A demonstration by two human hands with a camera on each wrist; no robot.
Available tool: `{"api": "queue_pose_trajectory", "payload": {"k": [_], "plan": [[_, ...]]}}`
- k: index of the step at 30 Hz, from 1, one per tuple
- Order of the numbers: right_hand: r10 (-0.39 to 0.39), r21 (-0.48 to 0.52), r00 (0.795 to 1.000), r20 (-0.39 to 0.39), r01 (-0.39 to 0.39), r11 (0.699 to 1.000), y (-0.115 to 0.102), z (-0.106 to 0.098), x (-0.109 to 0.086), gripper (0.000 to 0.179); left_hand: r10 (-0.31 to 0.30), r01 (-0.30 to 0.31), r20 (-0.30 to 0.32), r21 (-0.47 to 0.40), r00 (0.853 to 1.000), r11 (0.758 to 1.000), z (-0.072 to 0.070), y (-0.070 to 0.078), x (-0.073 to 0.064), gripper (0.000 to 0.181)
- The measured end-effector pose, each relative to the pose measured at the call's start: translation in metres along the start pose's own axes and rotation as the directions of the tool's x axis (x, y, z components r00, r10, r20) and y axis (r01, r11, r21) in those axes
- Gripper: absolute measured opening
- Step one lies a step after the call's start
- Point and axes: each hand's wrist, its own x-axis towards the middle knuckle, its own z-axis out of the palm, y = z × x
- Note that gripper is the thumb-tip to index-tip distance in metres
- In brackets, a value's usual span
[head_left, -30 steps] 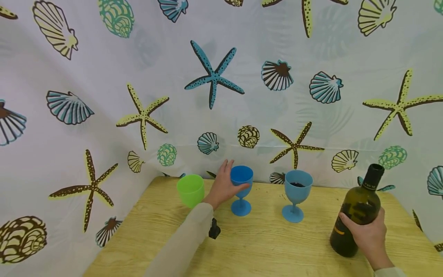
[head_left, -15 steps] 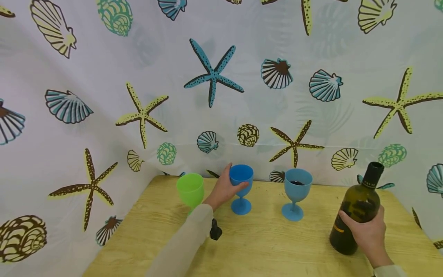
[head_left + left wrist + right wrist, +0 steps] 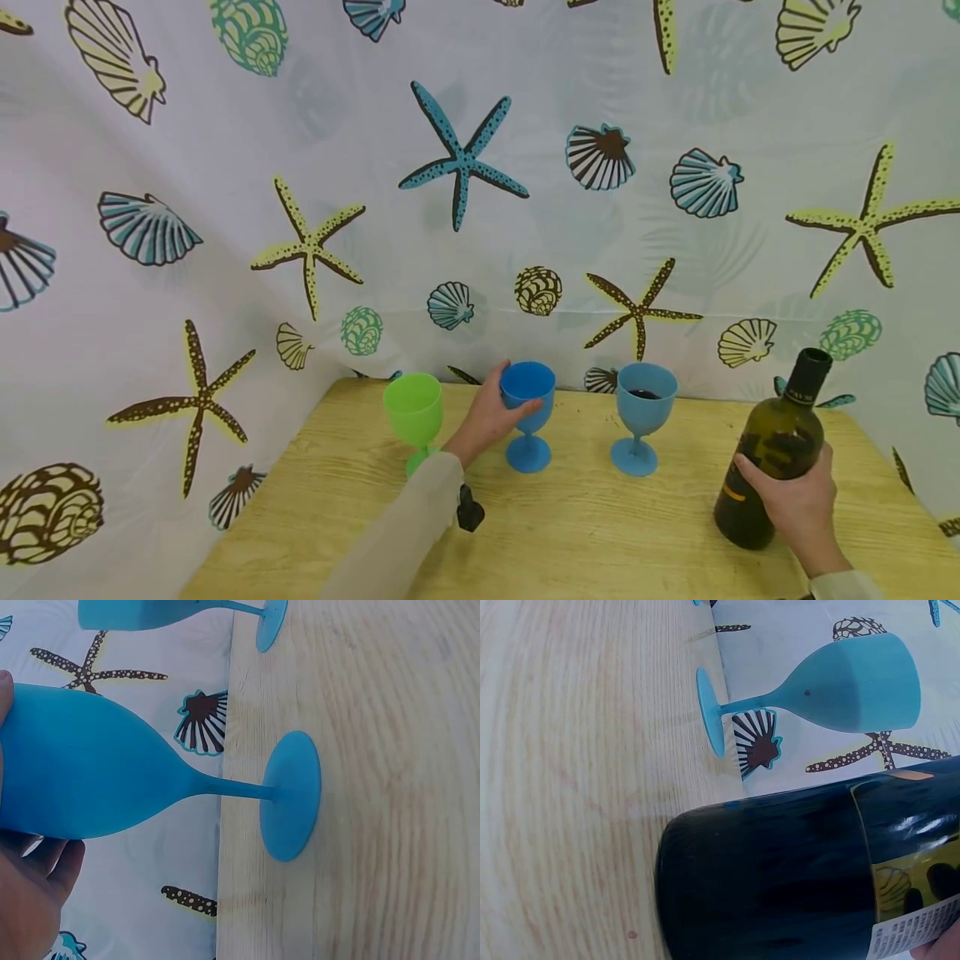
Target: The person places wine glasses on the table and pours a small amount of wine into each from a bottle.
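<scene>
In the head view my left hand grips the bowl of a darker blue goblet, thumb across the near side and fingers behind it. The left wrist view shows that goblet's stem and round foot upright at the wooden table. At the right my right hand holds a dark green wine bottle round its body, the neck leaning to the right. Between the hands stands a lighter blue goblet with dark liquid in it.
A green goblet stands left of my left hand, its foot partly behind the sleeve. The wooden table ends at the back against a white curtain printed with shells and starfish.
My left fingers have closed round the darker blue goblet, which has shifted slightly to the right. My right hand and the bottle have hardly moved.
</scene>
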Motion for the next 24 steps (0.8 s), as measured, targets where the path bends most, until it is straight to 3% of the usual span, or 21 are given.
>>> {"api": "queue_pose_trajectory", "payload": {"k": [24], "plan": [[0.007, 0.015, 1.0, 0.008, -0.007, 1.0, -0.002, 0.0, -0.001, 0.094, 0.104, -0.097, 0.07, -0.092, 0.992, 0.991, 0.018, 0.01, -0.036, 0.086]]}}
